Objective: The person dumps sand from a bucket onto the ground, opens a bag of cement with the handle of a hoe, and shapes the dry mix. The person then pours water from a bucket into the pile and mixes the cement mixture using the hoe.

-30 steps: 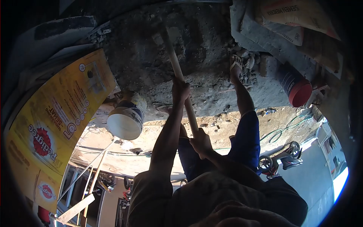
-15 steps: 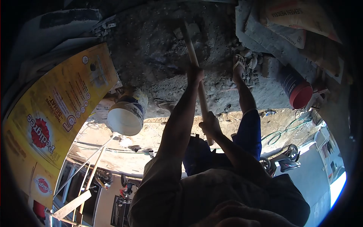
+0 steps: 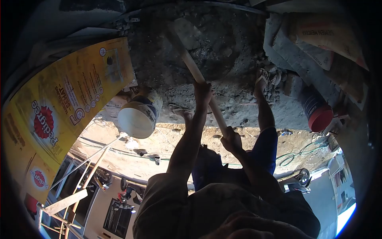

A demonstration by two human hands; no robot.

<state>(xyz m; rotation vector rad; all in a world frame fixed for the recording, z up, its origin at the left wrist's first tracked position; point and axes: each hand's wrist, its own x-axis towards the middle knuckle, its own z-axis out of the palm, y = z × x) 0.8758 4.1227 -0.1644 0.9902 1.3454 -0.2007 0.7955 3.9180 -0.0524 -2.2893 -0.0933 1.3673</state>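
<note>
Closely, left hand (image 3: 203,95): curled around the middle of the wooden handle (image 3: 193,69), fingers closed and pressed together in a fist.
Right hand (image 3: 231,140): wrapped around the same shaft near its lower end, nearer the body; fingers bent over the wood, their exact spacing too dark to tell.
Wooden handle: slanting from the right hand up and leftward past the left, over the dark ground (image 3: 238,55); far end blurred in shadow, too dim to make out.
Right foot (image 3: 261,81): in a sandal, beside loose stones (image 3: 274,77).
Left foot (image 3: 184,114): partly hidden behind the left forearm.
Pale bucket (image 3: 136,119): tilted, with its open mouth in view, between the left arm and the yellow banner (image 3: 59,95).
Yellow banner: printed "Pedigree", along the left side.
Red bucket (image 3: 319,116): well right of the right foot, below the printed sacks (image 3: 328,34).
Green hose (image 3: 294,154): looped on sunlit ground.
Motorbike (image 3: 301,179): beyond the hose, partly hidden.
</note>
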